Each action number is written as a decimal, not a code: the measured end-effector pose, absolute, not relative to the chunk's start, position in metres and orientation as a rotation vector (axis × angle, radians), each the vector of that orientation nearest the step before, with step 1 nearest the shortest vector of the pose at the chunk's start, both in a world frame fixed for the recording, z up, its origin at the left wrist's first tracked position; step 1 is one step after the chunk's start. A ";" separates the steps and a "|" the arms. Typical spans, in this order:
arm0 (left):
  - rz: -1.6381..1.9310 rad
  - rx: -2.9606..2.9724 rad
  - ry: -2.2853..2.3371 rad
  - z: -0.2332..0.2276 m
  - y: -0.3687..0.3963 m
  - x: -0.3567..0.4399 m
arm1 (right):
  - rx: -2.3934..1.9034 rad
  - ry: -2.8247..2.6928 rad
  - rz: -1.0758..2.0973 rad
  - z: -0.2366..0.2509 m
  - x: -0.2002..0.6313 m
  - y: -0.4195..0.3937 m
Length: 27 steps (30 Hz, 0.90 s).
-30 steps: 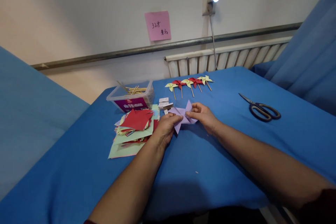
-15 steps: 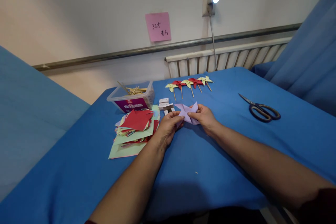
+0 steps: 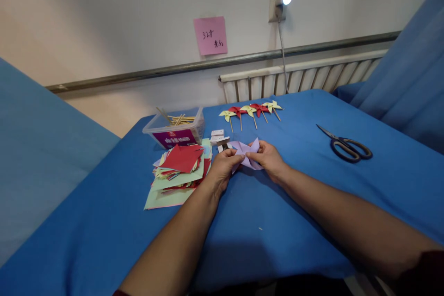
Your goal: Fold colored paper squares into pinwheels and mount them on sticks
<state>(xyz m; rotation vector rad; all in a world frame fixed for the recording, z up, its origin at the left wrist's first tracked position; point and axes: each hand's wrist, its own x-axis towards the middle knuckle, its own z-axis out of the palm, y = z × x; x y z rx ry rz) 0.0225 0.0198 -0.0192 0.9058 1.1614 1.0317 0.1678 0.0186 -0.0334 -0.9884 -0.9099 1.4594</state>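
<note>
Both hands on the purple paper (image 3: 247,151), held just above the blue table (image 3: 277,203), centre of view. Left hand (image 3: 222,170) pinches its left edge, thumb on top, fingers curled under. Right hand (image 3: 268,159) pinches the right side, fingertips pressed onto the folds. Paper is partly folded, points sticking up; exact fold shape can't tell. Left of the hands: paper stack (image 3: 178,166), red sheet on top, green ones under. Behind it a clear box (image 3: 175,129) with wooden sticks. Small white bits (image 3: 219,137) just beyond the purple paper. Row of pinwheels (image 3: 251,111), yellow and red, near the far edge. Scissors (image 3: 347,145) well apart to the right, lying flat. Pink note (image 3: 210,35) on the wall.
</note>
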 end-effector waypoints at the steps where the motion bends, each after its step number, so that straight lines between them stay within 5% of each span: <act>1: 1.028 0.912 1.155 -0.019 0.020 0.022 | -0.983 -0.915 1.472 -0.034 0.169 0.019; 27: 1.364 0.772 1.114 0.000 0.024 0.011 | -1.159 -1.052 1.211 -0.059 0.183 0.044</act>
